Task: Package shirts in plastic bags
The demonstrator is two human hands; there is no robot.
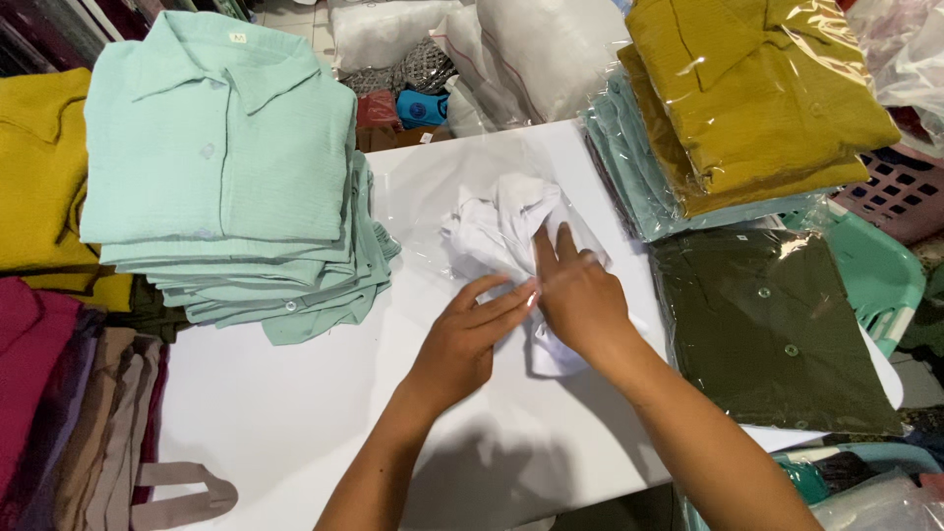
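Observation:
A crumpled white garment (506, 231) lies inside a clear plastic bag (433, 192) on the white table (275, 413). My right hand (575, 295) presses flat on the garment's near part, fingers pointing away from me. My left hand (472, 334) rests beside it, fingertips touching the white cloth at the right hand's edge. Neither hand is closed around anything that I can see.
A tall stack of folded mint-green shirts (221, 167) stands at the left. Bagged mustard shirts (757, 93) and a bagged dark olive shirt (772, 329) lie at the right. Mustard, maroon and brown folded cloth (44, 344) lines the left edge. A pink basket (905, 192) sits far right.

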